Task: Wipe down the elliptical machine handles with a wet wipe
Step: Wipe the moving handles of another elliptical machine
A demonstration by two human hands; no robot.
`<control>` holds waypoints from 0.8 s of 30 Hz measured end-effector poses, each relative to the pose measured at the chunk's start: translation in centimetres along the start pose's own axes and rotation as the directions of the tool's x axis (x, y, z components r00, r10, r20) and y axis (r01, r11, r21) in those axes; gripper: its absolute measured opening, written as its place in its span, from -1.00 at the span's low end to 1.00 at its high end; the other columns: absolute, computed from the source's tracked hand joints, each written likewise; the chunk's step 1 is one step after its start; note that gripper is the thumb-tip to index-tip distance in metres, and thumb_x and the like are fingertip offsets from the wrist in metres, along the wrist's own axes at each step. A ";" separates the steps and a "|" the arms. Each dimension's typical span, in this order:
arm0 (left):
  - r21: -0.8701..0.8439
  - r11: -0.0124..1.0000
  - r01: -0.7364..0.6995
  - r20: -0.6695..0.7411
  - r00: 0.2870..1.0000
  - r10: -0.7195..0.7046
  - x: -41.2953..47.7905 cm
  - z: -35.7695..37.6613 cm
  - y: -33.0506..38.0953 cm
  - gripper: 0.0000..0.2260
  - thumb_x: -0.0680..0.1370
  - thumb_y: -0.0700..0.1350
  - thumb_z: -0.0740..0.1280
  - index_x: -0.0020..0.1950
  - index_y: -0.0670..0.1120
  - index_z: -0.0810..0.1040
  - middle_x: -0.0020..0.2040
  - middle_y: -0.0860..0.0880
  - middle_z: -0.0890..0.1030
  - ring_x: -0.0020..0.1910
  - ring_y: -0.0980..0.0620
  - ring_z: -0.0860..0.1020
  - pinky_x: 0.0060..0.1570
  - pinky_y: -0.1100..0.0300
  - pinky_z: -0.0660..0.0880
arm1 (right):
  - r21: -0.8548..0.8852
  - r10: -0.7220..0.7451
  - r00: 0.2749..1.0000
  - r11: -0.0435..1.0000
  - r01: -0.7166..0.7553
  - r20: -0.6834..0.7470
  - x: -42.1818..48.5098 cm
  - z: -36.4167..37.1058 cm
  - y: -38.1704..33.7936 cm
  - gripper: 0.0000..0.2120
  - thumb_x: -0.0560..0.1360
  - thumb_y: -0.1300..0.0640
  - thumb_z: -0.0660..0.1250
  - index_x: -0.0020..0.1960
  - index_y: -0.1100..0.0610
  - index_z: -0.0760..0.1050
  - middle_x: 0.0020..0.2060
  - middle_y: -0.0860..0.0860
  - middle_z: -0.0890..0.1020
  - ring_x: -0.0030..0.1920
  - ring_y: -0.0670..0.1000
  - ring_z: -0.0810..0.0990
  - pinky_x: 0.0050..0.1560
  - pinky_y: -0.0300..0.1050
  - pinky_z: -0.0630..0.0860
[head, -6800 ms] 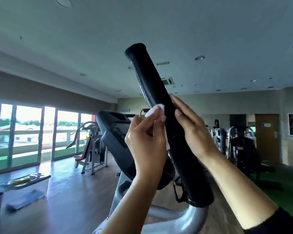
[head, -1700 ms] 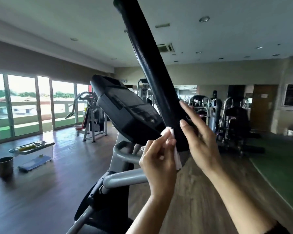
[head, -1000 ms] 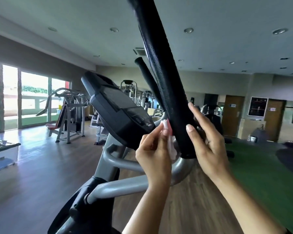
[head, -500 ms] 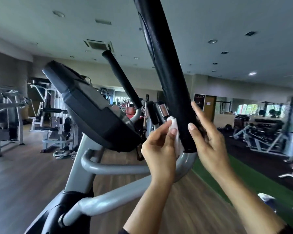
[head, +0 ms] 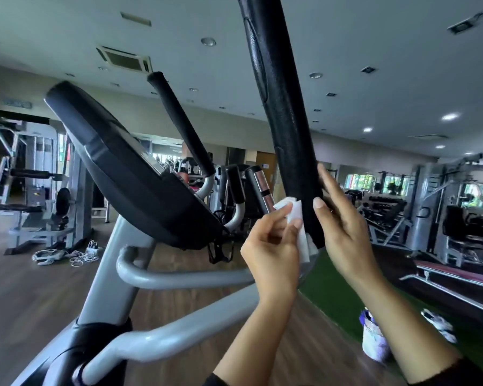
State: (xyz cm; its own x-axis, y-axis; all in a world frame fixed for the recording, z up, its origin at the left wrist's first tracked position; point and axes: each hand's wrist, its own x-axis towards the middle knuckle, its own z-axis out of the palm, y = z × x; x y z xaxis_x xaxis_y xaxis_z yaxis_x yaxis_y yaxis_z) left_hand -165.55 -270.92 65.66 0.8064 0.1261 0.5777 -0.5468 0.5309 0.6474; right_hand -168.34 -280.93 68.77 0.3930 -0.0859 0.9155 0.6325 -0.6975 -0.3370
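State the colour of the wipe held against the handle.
The wipe is white, clearest in the head view.

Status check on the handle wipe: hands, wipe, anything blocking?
Left hand pinches wet wipe against near handle, low end. Right hand flat, straight fingers on the handle's other side. Nothing blocking the handle.

The gym is softly, evenly lit: recessed ceiling lights (head: 450,116) glow white above the right hand's fingers (head: 328,188), and daylight fills the windows (head: 360,181) just behind them. The black handle (head: 279,107) carries a pale sheen. Below the fingers, a tub (head: 372,341) smears with blur (the frame edges bow, wide-angle).
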 end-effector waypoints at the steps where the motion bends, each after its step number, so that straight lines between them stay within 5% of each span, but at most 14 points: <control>1: 0.000 1.000 0.022 0.025 0.999 -0.022 -0.6 -0.1 -0.3 -0.75 0.44 -0.31 0.47 -0.06 0.05 0.66 -0.18 0.01 0.68 -0.24 0.22 0.59 -0.16 0.43 0.48 | -0.007 0.001 1.000 1.000 -0.001 -0.006 0.1 0.0 0.0 -0.55 0.60 0.09 0.16 0.46 -0.16 0.23 0.44 -0.26 0.33 0.45 -0.17 0.30 0.48 0.02 0.25; 8: -0.059 0.997 -0.055 -0.080 0.996 0.051 1.9 -0.4 1.2 -0.78 0.46 -0.25 0.46 -0.01 0.05 0.68 -0.15 0.02 0.68 -0.17 0.16 0.64 -0.08 0.29 0.52 | -0.025 -0.021 1.000 0.999 0.020 -0.014 1.1 0.2 -0.6 -0.55 0.61 0.11 0.17 0.45 -0.18 0.22 0.43 -0.25 0.34 0.44 -0.18 0.30 0.46 -0.02 0.28; 12: -0.047 0.986 -0.158 -0.063 0.986 0.155 3.5 1.1 3.2 -0.79 0.48 -0.23 0.45 0.04 0.04 0.67 -0.18 -0.03 0.60 -0.25 0.23 0.55 -0.14 0.43 0.45 | -0.015 -0.023 1.000 1.000 0.023 -0.003 1.7 0.3 -1.0 -0.53 0.61 0.12 0.17 0.49 -0.08 0.22 0.43 -0.19 0.36 0.43 -0.18 0.33 0.41 -0.13 0.33; 17: 0.090 0.958 -0.272 0.046 0.962 0.269 2.0 0.1 0.8 -0.79 0.47 -0.26 0.46 0.06 -0.03 0.69 -0.27 -0.08 0.54 -0.32 0.14 0.48 -0.26 0.30 0.44 | -0.052 -0.046 0.999 0.998 0.045 -0.005 1.7 0.5 -1.0 -0.53 0.61 0.13 0.15 0.48 -0.10 0.20 0.43 -0.23 0.34 0.44 -0.21 0.28 0.45 -0.14 0.27; 24: -0.072 0.978 -0.195 -0.023 0.981 0.194 6.0 0.1 4.0 -0.73 0.49 -0.20 0.45 0.04 0.17 0.62 -0.14 -0.09 0.64 -0.19 0.09 0.59 -0.09 0.23 0.53 | -0.033 -0.036 0.999 0.999 0.035 -0.026 2.0 0.5 -1.7 -0.53 0.60 0.09 0.18 0.46 -0.20 0.20 0.43 -0.17 0.37 0.42 -0.16 0.34 0.40 -0.05 0.37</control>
State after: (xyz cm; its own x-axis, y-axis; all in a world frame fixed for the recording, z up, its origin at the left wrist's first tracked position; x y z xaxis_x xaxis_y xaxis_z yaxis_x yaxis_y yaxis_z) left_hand -162.93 -268.16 71.73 0.6898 0.2462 0.6808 -0.6761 0.5553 0.4842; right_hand -168.31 -279.58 71.09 0.3523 -0.0794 0.9325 0.6237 -0.7230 -0.2972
